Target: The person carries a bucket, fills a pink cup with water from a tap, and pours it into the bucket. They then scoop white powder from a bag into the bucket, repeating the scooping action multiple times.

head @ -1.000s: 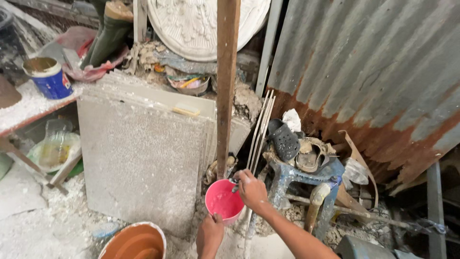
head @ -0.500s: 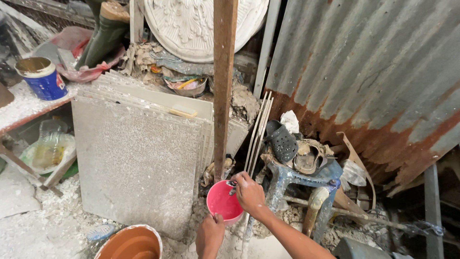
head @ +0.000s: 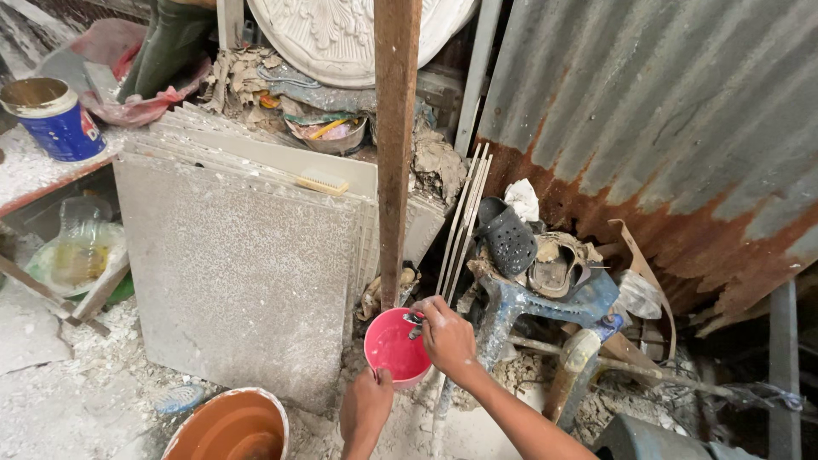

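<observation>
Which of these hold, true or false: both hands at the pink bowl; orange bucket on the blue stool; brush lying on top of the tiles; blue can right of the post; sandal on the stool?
1. Both hands, left hand and right hand, are at the pink bowl. True.
2. The orange bucket sits on the blue stool. False: it is on the ground, left of the hands.
3. A brush lies on top of the tiles. True.
4. The blue can is right of the post. False: far left, on a table.
5. A dark sandal rests on the stool. True.

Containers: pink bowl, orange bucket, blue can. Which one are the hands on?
The small pink bowl: left hand grips its near rim, right hand is at its far edge. Orange bucket and blue can sit untouched.
</observation>
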`<state>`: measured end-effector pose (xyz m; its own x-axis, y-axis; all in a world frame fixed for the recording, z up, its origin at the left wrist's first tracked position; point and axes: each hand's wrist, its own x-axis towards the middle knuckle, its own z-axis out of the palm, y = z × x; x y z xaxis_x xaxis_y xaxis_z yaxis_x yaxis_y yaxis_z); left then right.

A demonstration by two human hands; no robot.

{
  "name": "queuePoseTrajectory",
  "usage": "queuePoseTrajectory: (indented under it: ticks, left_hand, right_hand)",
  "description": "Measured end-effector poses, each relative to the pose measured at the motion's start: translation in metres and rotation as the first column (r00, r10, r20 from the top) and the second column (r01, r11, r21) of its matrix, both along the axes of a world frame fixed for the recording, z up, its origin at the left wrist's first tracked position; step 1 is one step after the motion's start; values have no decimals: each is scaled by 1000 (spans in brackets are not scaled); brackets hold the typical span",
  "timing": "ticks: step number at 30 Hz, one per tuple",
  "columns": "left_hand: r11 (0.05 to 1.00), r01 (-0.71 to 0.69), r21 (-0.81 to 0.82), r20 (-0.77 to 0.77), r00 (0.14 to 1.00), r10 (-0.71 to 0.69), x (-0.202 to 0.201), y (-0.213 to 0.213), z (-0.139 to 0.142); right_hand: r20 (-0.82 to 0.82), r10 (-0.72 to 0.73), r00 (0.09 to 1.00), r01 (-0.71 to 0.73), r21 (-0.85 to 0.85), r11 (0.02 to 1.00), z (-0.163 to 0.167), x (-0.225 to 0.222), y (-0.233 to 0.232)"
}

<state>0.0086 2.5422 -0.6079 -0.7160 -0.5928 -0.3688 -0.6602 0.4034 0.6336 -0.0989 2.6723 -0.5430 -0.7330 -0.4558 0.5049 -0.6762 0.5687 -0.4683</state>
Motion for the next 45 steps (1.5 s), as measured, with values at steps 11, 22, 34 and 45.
queuePoseTrajectory:
  ticks: [11, 22, 34, 45]
  left_hand:
    - [997, 17, -75, -40, 999, -20, 0, -4, -11]
    - [998, 25, -61, -65, 997, -29, 7, -9, -9]
    - [997, 48, -56, -30, 998, -50, 16, -10, -2]
    - [998, 58, -28, -3, 998, -58, 19, -10, 9]
  right_hand:
    - [-4, -28, 1000, 28, -5, 1000, -5, -2, 1]
    - [-24, -35, 999, 35, 4, 999, -4, -1, -1]
    - [16, -42, 999, 41, 16, 999, -4, 0, -1]
    - [-6, -24, 1000, 24, 22, 999, -5, -2, -1]
